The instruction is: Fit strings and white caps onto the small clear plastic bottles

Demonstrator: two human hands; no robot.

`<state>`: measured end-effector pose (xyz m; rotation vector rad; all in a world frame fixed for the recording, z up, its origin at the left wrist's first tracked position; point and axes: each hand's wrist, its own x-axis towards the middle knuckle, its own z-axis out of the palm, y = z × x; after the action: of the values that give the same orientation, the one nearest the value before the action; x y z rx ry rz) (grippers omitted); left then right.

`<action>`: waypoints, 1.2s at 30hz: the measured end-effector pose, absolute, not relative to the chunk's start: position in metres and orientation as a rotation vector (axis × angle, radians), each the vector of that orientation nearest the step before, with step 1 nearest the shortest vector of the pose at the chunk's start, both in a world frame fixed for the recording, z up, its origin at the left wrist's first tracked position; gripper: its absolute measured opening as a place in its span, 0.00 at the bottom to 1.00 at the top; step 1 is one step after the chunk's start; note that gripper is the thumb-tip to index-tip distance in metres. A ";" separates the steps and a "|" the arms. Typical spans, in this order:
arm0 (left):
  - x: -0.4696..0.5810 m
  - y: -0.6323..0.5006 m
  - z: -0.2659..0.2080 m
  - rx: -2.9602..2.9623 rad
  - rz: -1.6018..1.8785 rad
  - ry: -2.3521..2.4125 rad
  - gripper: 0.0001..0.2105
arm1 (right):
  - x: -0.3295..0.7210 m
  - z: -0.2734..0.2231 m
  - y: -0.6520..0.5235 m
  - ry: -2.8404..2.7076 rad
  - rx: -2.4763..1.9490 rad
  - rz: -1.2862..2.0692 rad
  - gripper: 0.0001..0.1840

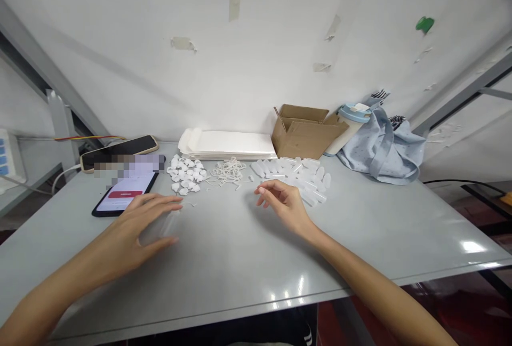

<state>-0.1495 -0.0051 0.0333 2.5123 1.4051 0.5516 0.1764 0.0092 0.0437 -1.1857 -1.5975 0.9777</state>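
Observation:
My left hand (140, 226) hovers over the left part of the table, thumb and fingers spread. A clear plastic piece (170, 223) shows in the gap between them, apparently on the table. Just beyond the fingertips is a pile of small white plastic parts (186, 174). My right hand (282, 204) is bent inward right of the middle, thumb close against the curled fingers; whatever may be between them is too small to make out. Behind it lies a heap of translucent oblong pieces (310, 180). Thin off-white elastic-like loops (228, 171) are piled between the two heaps.
White flat boxes or envelopes (234, 144) are stacked against the wall, beside an open cardboard box (304, 135). A lidded cup (348, 127) and light-blue fabric bag (384, 149) stand at right. Two phones, one lit (128, 191) and one dark (120, 151), lie at left.

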 end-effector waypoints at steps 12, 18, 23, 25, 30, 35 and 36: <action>-0.085 0.047 0.085 2.428 0.489 1.520 0.15 | 0.190 0.034 0.022 -1.847 -1.167 0.504 0.07; -0.044 0.062 0.084 2.586 0.359 1.383 0.10 | 0.194 0.031 0.026 -2.036 -1.154 0.282 0.07; -0.006 0.059 0.058 2.678 0.311 1.468 0.09 | 0.197 0.038 0.025 -2.306 -1.428 0.068 0.07; 0.001 0.055 0.050 2.709 0.317 1.491 0.10 | 0.199 0.044 0.023 -2.395 -1.541 0.028 0.09; -0.002 0.041 0.045 2.724 0.432 1.472 0.11 | 0.202 0.057 0.015 -2.572 -1.700 -0.057 0.10; -0.010 0.031 0.049 2.650 0.640 1.312 0.08 | 0.202 0.058 0.012 -2.598 -1.683 0.002 0.04; -0.010 0.030 0.049 2.606 0.713 1.245 0.08 | 0.201 0.057 0.012 -2.549 -1.622 0.066 0.04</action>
<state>-0.0104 0.0301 0.0493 2.6056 1.2451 0.7130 0.2012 0.0123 0.0566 -1.6221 -2.5491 0.0656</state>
